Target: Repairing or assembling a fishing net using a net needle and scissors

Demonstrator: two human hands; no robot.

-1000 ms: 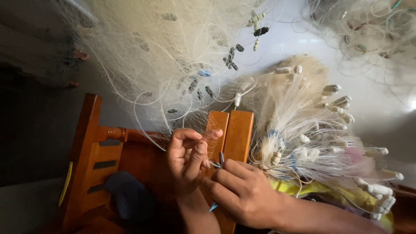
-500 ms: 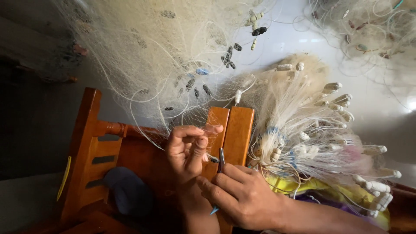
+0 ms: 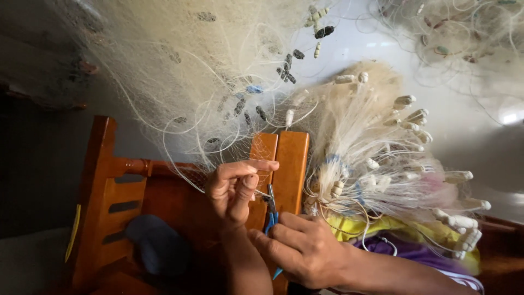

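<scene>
We have our left hand (image 3: 236,188) pinching a net (image 3: 180,82) strand, our right hand (image 3: 303,248) gripping pliers (image 3: 271,213) at it; much net beyond looks unworked.

We see blue-handled pliers (image 3: 271,214) upright at centre.
Their dark tips meet pale fishing net (image 3: 218,82) strands draped above.

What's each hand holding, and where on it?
Right hand holds small pliers by their blue handles. Left hand pinches a strand of the fishing net between thumb and fingers, at the plier tips.
</scene>
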